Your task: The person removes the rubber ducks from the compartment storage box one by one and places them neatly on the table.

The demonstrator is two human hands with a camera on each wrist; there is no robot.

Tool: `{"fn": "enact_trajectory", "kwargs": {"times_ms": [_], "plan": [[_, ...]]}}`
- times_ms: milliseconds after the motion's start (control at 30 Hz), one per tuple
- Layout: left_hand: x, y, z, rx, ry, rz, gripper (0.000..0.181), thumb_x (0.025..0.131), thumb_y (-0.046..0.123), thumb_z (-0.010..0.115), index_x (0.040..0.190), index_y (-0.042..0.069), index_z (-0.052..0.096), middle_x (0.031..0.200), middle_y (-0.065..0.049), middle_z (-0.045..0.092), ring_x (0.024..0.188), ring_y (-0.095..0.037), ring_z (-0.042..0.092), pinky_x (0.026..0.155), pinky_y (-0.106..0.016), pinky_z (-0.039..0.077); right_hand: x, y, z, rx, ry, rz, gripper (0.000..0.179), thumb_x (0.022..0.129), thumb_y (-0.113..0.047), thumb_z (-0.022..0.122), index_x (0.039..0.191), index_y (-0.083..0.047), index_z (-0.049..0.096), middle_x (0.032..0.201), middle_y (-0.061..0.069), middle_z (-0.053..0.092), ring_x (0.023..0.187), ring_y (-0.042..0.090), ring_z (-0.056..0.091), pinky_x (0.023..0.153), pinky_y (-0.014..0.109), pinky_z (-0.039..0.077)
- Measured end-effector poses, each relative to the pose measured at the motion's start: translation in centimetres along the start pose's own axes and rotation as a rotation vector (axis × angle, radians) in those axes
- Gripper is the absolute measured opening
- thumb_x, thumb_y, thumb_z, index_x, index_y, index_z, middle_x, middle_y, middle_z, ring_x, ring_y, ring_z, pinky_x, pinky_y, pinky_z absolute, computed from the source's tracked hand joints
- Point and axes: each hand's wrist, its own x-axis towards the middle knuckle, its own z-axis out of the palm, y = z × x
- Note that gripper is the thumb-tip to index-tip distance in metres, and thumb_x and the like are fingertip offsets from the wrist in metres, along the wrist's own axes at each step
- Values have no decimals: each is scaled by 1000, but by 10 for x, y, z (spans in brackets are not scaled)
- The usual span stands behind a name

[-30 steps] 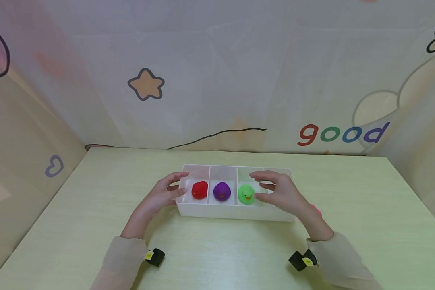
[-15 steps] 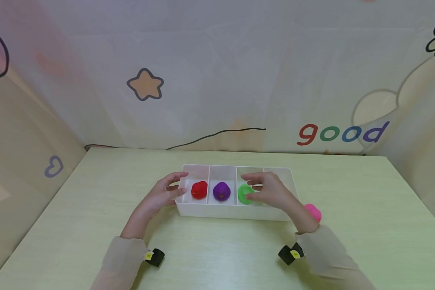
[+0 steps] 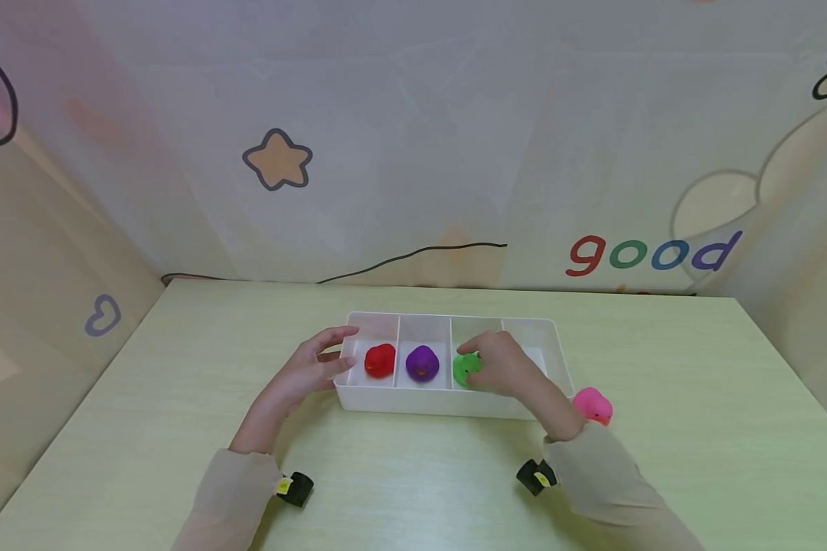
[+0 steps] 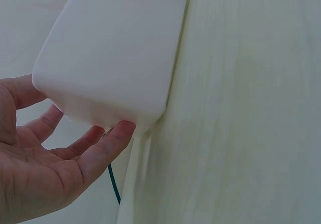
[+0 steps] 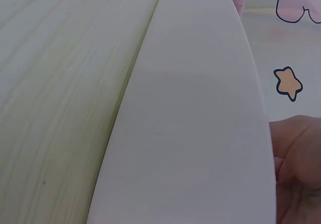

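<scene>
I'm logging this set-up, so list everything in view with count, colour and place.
Table: one, pale yellow-green, under the tray.
Tray: one, white, on the table, divided into four.
Red toy: one, red, first compartment from left.
Purple toy: one, purple, second compartment.
Green toy: one, green, third compartment.
Pink toy: one, pink, on the table by the tray's near right corner.
Backdrop: one, pale, behind the table.
Prints: several, mixed colours, on the backdrop.
Wrist cameras: two, black, one per wrist.
Sleeves: two, beige, on the forearms.
Left hand: one, bare, holding the tray's left end.
Right hand: one, bare, at the green toy; grip unclear.
</scene>
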Motion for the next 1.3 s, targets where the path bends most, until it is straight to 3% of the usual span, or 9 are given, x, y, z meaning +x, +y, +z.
{"fn": "enact_trajectory", "kwargs": {"times_ms": [67,533,833,1000,1133,1300], "plan": [[0,0,0,-3,-1,2,49,88,10,57,135,16,42,142,-15,29,123,-37,37,87,-46,47,1,-1,1,-38,11,-5,33,66,4,66,99,7,67,96,15,67,73,20,48,60,23,36],[-1,0,-1,-14,-6,10,49,88,9,56,135,14,42,142,-16,29,123,-37,37,88,-46,46,5,-7,8,-135,15,51,32,64,10,65,96,7,67,96,16,67,69,20,47,52,20,34],[-1,1,-1,-9,-3,-1,49,89,10,57,135,15,41,143,-15,28,124,-37,36,89,-46,46,1,-5,3,-68,75,-21,34,62,9,62,96,7,68,83,13,65,58,14,39,47,18,29],[-1,1,-1,-11,-4,8,49,89,9,56,135,14,41,142,-16,28,124,-37,36,89,-47,46,-4,-5,-2,-54,105,-58,33,64,8,64,97,7,68,89,15,67,59,13,41,49,19,32],[-1,0,-1,-8,-8,9,49,89,10,56,135,14,41,142,-16,28,123,-37,36,88,-46,46,-8,-3,-4,-50,141,-87,32,64,7,65,96,6,68,84,13,68,57,12,39,50,19,31],[0,0,0,-17,-6,8,49,88,9,57,134,14,42,141,-16,29,123,-37,36,87,-45,47,-15,0,-7,12,174,-110,31,66,5,68,97,6,68,81,11,68,60,13,52,54,22,42]]}}
